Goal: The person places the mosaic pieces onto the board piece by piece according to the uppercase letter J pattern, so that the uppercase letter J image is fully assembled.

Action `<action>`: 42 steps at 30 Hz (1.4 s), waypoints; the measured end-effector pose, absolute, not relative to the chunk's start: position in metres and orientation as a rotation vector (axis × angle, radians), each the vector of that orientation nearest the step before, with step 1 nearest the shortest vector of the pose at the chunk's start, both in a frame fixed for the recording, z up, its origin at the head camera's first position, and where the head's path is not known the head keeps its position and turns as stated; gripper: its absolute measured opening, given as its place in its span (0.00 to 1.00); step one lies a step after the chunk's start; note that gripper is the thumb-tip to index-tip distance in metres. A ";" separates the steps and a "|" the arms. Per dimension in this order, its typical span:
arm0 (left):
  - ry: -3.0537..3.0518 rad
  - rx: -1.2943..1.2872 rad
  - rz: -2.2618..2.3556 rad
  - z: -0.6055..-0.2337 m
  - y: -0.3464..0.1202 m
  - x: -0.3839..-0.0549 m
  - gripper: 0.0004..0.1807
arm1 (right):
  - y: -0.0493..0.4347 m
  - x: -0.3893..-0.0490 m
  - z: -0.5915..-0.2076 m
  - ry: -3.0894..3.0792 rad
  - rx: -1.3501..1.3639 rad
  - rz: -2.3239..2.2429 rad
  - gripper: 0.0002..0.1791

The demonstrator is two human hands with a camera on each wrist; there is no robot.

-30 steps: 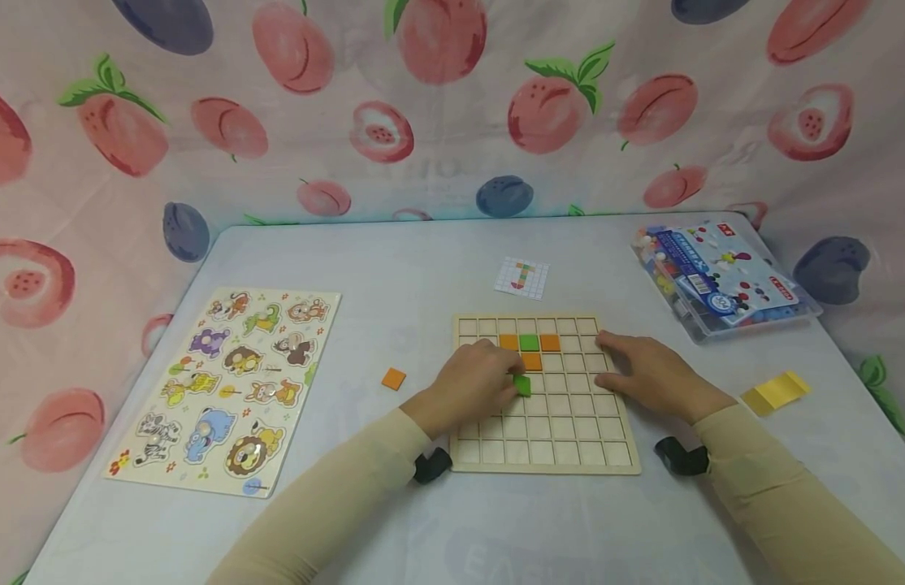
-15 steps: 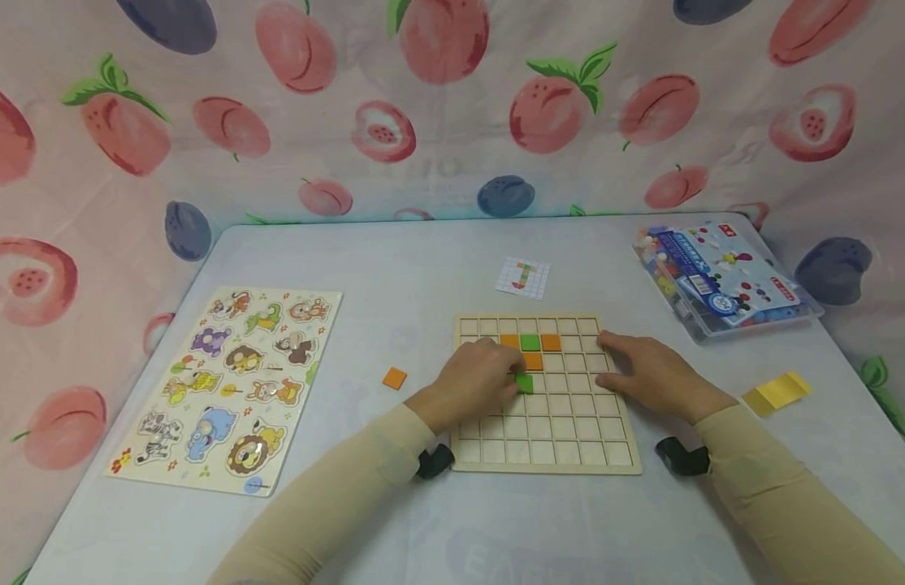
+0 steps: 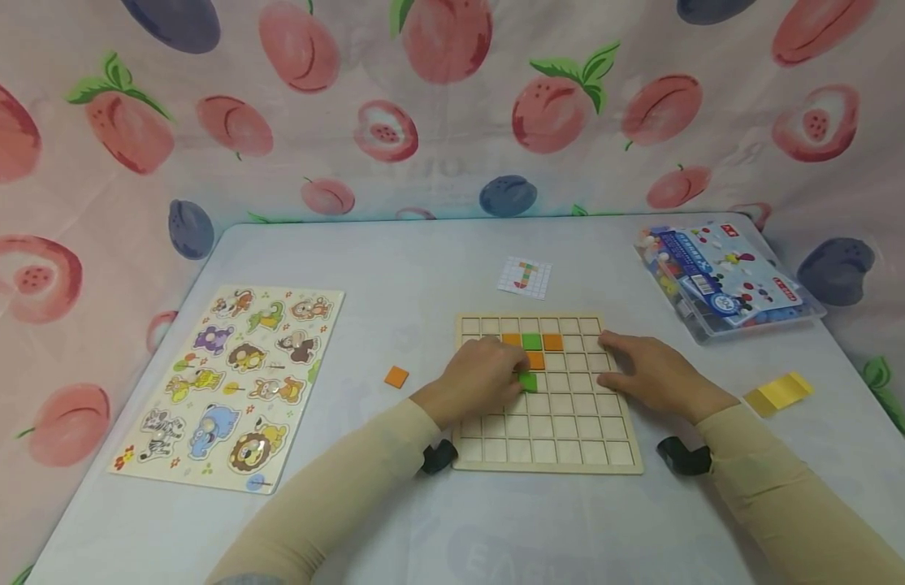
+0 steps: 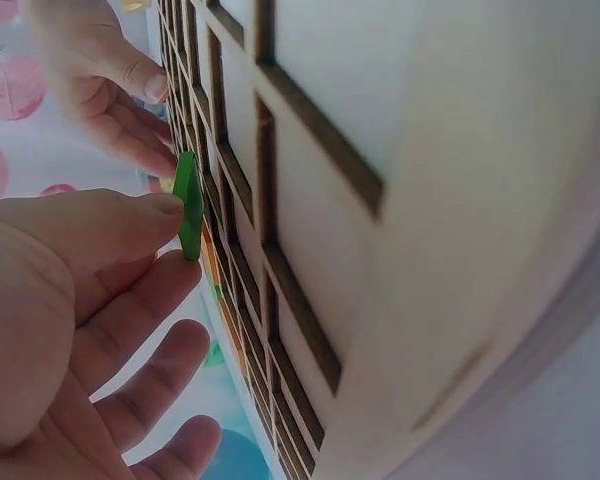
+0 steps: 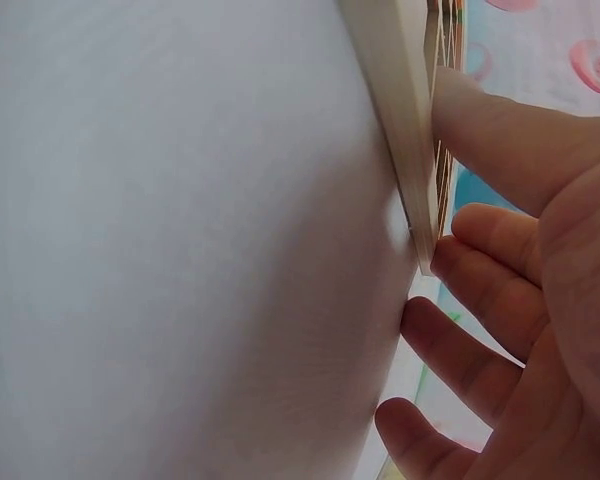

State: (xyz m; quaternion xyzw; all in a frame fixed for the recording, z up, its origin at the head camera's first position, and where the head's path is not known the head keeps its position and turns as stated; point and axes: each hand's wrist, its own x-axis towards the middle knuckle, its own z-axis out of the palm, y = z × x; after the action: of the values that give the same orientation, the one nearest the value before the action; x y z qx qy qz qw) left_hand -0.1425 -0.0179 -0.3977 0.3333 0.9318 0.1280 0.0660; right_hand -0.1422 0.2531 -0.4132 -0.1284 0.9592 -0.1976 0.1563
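A wooden grid board lies on the table, holding orange tiles and a green tile in its upper rows. My left hand is over the board's left half. Between thumb and index finger it pinches another green tile, seen edge-on close over the grid in the left wrist view; its other fingers spread loosely. My right hand rests at the board's right edge. Its thumb touches the board's face, and a fingertip meets the corner while the remaining fingers stay relaxed.
A loose orange tile lies left of the board. Behind it is a small pattern card. An animal puzzle board lies at left. At right are a clear plastic box of coloured pieces and a folded yellow paper.
My left hand stays over the same part of the board, still pinching the green tile, which now sits squarer to the grid. The right hand keeps its place.
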 end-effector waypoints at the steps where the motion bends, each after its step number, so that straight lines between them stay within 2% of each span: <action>1: 2.808 1.011 0.388 -0.397 -0.018 -0.143 0.09 | 0.253 -0.142 -0.413 2.746 -0.367 -0.565 0.40; 42: 2.777 1.001 0.328 -0.398 -0.008 -0.148 0.09 | 0.254 -0.141 -0.411 2.743 -0.382 -0.578 0.39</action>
State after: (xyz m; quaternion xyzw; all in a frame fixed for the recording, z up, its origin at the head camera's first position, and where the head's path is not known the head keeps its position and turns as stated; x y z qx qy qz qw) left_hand -0.1477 -0.0077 -0.3976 0.3357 0.9316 0.1101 0.0858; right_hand -0.1407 0.2544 -0.4105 -0.1334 0.9577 -0.2019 0.1557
